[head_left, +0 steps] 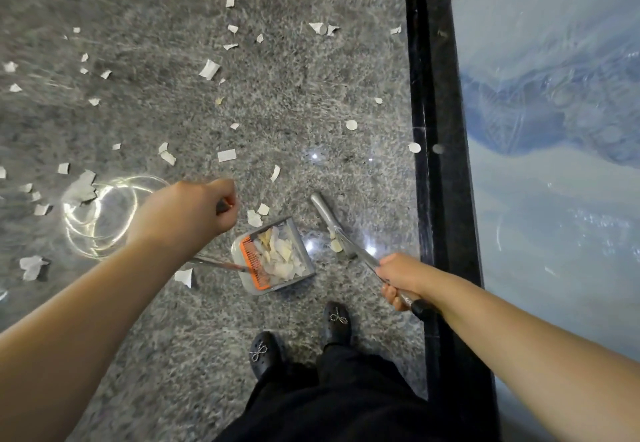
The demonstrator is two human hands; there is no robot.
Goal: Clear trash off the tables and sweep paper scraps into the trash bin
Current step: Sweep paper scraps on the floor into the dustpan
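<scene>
From the head camera we are reaching both bare arms down over the granite floor (294, 88). Our left hand (194, 213) is curling its fingers round the dustpan handle (214, 263); our right hand (398, 277) is gripping the broom handle (360, 254). The grey dustpan (273, 256) is sitting on the floor, holding paper scraps (278, 258); more are lying scattered. The broom head (320, 204) is blurring.

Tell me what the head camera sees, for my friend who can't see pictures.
A person's left hand holds a dustpan full of paper scraps, while the right hand grips a broom. More scraps litter the speckled grey floor.
</scene>
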